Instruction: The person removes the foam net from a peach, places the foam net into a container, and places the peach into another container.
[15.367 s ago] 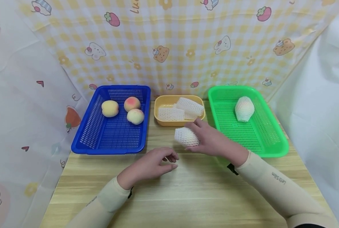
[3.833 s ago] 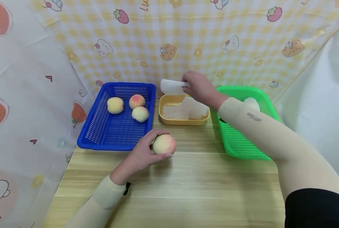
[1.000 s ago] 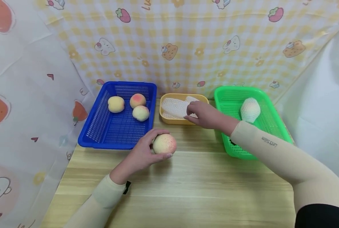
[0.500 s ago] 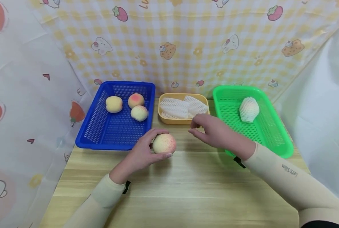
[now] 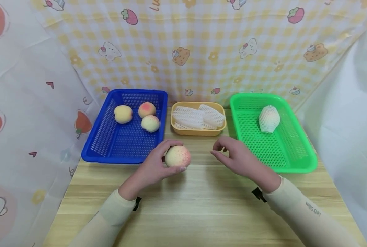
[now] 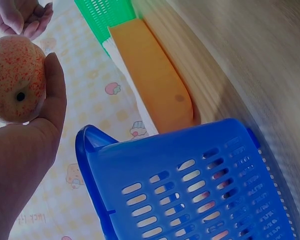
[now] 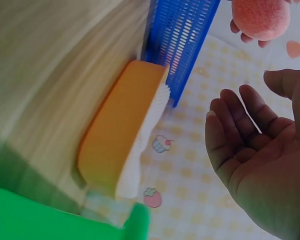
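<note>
My left hand grips a pale, pink-speckled peach above the middle of the table, thumb below and fingers behind it. In the left wrist view the peach shows a small dark spot on its underside. Right of it, my right hand hovers with loosely bent fingers and nothing in them; the right wrist view shows its bare palm. Behind the hands, a yellow tray holds white foam net sleeves. One net-wrapped peach lies in the green basket.
At the left stands a blue basket with a yellow peach, a red-topped peach and a pale one. A checked curtain hangs directly behind the containers. The wooden table spreads toward the front.
The right hand laid its foam net back in the yellow tray, then drew back toward me beside the peach. The left hand keeps its hold. Earlier, the right hand held a net-wrapped peach.
</note>
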### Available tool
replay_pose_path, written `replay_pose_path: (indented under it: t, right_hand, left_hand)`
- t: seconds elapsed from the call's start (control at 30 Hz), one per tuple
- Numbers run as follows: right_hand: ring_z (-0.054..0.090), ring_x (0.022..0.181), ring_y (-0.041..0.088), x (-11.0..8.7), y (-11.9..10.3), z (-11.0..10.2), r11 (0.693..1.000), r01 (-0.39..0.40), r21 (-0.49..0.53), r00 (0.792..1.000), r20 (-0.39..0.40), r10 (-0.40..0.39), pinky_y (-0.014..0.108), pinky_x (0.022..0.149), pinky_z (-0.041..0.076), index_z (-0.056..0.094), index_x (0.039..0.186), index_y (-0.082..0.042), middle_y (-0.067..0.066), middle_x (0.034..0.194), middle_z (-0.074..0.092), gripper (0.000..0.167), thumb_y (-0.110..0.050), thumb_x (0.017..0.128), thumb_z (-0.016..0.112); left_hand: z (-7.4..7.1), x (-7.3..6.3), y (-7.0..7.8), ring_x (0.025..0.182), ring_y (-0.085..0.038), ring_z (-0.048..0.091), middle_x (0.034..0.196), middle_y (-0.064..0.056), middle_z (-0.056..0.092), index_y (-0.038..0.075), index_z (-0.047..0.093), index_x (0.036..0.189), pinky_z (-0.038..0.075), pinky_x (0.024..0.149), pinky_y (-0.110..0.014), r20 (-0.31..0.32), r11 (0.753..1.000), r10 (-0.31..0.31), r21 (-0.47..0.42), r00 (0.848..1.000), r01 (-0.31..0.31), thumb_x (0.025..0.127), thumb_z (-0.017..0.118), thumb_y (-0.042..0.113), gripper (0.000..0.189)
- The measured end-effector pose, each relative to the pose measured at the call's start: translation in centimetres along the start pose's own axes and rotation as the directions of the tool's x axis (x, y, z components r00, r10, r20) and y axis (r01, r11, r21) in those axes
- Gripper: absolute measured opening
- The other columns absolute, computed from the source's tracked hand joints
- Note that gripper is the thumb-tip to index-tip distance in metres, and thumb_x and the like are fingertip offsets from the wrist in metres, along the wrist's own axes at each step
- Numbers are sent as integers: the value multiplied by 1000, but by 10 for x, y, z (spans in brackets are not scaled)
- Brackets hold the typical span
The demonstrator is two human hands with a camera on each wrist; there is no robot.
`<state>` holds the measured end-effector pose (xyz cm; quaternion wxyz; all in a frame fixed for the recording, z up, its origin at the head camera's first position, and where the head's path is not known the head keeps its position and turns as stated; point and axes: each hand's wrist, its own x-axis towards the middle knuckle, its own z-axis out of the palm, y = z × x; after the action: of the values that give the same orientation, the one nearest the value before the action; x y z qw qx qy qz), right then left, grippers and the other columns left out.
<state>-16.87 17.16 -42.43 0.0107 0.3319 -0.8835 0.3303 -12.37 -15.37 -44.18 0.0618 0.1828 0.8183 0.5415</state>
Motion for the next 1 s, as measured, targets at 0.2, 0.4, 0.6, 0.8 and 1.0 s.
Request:
replay_pose_path:
  t: [0.2, 0.4, 0.6, 0.8, 1.0]
  right_hand:
    - [67, 92, 9, -5, 4, 4, 999, -35, 31, 999, -11, 36, 39, 81, 61, 72, 102, -20, -11, 96, 69, 9, -14, 104, 79]
    - [67, 89, 9, -7, 9, 8, 997, -42, 63, 999, -5, 43, 48, 79, 63, 72, 101, -19, -11, 94, 69, 9, -13, 104, 78]
    - [65, 87, 8, -8, 13, 12, 998, -25, 58, 1000, 0, 25, 39, 77, 62, 72, 100, -20, -12, 94, 68, 10, -14, 105, 78]
    - [65, 87, 7, -7, 13, 13, 998, -23, 58, 1000, 9, 23, 35, 77, 61, 72, 99, -20, -12, 93, 68, 10, -14, 104, 78]
    - [66, 87, 8, -8, 13, 14, 997, -31, 71, 999, 30, 29, 44, 77, 63, 72, 100, -19, -12, 92, 69, 9, -14, 106, 77]
  left_hand:
    - [2, 0, -2, 131, -28, 61, 150, 0, 60, 24, 61, 151, 61, 100, -55, 3, 1000, -18, 0, 1000, 18, 89, 96, 32, 72]
    - [3, 0, -4, 131, -29, 59, 149, 3, 59, 24, 61, 151, 59, 103, -59, 12, 998, -56, -3, 998, 56, 89, 96, 34, 72]
    - [4, 1, -3, 132, -30, 59, 150, 2, 59, 21, 61, 152, 58, 103, -60, 7, 998, -63, -4, 998, 63, 88, 97, 32, 74]
    - [-5, 1, -2, 128, -27, 62, 147, 3, 61, 21, 61, 151, 60, 99, -54, -6, 1000, -14, 24, 1000, 14, 89, 96, 34, 72]
    - [-46, 4, 8, 129, -29, 63, 149, -2, 61, 19, 60, 152, 58, 99, -56, -81, 993, 49, 114, 996, -40, 90, 96, 27, 72]
